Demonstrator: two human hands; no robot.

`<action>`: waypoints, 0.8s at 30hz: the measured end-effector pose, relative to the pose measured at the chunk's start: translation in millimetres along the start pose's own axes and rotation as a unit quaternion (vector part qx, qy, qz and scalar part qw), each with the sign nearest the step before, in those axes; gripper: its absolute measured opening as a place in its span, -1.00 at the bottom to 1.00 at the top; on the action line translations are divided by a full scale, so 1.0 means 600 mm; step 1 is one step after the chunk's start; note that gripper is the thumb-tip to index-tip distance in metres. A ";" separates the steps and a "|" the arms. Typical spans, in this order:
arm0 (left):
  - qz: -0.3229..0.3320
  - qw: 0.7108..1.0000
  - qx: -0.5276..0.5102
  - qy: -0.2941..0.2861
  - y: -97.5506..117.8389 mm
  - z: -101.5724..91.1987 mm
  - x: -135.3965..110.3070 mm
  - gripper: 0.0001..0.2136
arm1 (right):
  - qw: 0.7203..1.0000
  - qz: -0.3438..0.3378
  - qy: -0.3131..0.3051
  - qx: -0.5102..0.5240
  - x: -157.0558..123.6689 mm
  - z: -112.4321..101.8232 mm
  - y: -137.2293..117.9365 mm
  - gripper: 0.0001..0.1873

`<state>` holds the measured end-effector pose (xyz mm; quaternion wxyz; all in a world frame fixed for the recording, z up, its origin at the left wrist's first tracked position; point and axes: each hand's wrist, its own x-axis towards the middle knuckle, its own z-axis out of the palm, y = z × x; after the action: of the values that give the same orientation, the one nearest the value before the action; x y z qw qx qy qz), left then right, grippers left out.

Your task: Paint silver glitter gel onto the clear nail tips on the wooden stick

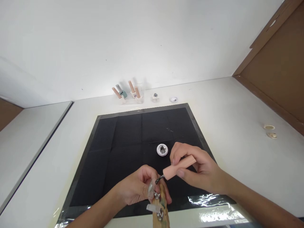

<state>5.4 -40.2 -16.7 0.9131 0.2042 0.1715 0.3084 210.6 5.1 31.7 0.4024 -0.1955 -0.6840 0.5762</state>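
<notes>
My right hand pinches the thick peach handle of a nail polish brush. Its dark, wet tip meets or nearly meets a clear false nail at my left fingertips. My left hand is closed around the upper end of a wooden strip with shiny metal knobs, on which the false nail seems to be mounted. Lower on that strip, a second clear false nail sticks out sideways. Just beyond my hands, a small round white dish with dark, silvery contents rests on the black mat.
At the back, a clear holder carries several polish bottles with peach and grey caps. A capless white bottle and another small round dish stand beside it. Two small cream-coloured lids lie far right. Shiny tape edges the mat.
</notes>
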 end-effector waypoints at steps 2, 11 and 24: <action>0.007 1.000 0.002 -0.011 0.001 -0.001 0.001 -0.91 | 1.000 -0.001 0.012 0.009 0.001 -0.002 0.000 -0.90; 0.009 1.000 -0.007 0.019 0.001 0.006 0.004 -0.85 | 0.999 -0.028 -0.031 0.019 0.002 0.005 -0.004 -0.87; 0.227 0.908 0.202 0.288 0.104 0.015 -0.009 -0.96 | 0.959 0.045 0.278 -0.043 0.020 -0.057 0.010 -0.94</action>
<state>-25.7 -0.6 21.8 0.6683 0.3200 0.4346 0.5119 229.0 37.0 30.3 0.5413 -0.3961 -0.5598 0.4866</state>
